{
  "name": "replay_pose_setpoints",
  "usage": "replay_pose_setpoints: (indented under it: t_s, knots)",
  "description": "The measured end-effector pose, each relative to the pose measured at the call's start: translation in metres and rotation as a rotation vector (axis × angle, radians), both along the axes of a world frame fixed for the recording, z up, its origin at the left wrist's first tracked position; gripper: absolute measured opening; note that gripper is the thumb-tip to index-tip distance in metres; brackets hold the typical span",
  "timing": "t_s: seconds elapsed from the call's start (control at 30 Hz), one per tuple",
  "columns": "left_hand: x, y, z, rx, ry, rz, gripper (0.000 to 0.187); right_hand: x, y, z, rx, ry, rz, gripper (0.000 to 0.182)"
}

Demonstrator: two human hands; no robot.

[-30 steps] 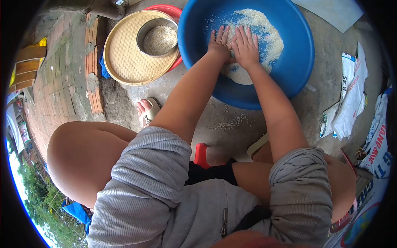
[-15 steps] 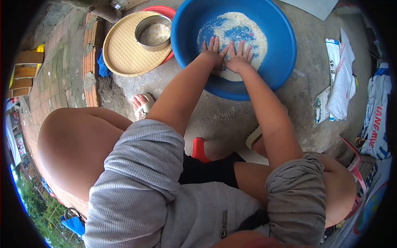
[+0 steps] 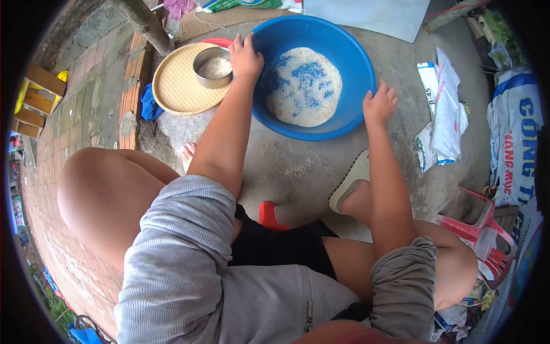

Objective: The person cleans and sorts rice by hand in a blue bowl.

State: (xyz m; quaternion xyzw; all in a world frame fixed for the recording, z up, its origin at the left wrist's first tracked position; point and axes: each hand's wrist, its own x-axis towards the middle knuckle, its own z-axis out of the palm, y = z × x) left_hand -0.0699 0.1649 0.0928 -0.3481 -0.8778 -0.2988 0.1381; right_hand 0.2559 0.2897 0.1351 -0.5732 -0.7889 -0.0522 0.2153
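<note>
1. Resting at opposite sides of the blue basin (image 3: 356,71), my left hand (image 3: 246,57) and right hand (image 3: 380,105) are part-curled; whether either grips, I cannot tell.
2. It lies between them, round, no long axis, pale grains (image 3: 309,110) inside.
3. My left hand is nearer the woven tray (image 3: 176,83).

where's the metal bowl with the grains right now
In the head view, the metal bowl sits toward the upper left on the round woven tray, just left of the left hand and the blue basin.
</note>
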Motion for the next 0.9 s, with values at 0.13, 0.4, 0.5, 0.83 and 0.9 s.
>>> replay_pose_setpoints:
  t_s: [0.13,0.4,0.5,0.83,0.9]
  knots:
    - [0.004,-0.028,0.038,-0.333,-0.547,0.342,0.056,0.017,-0.011,-0.009,-0.826,0.81,-0.104,0.041]
    - [0.001,-0.013,0.084,0.076,-0.864,-0.104,0.044,0.059,0.015,0.054,-0.597,1.435,-0.086,0.034]
    - [0.029,-0.003,0.181,0.327,-0.995,-0.354,0.041,0.092,0.034,0.144,-0.412,1.438,0.047,0.035]
    - [0.127,-0.029,0.377,0.648,-0.988,-0.813,0.035,0.182,-0.05,0.3,-0.072,1.479,0.331,0.037]
    - [0.131,-0.039,0.383,0.407,-1.121,-0.683,0.034,0.197,-0.06,0.303,-0.176,1.47,0.213,0.039]
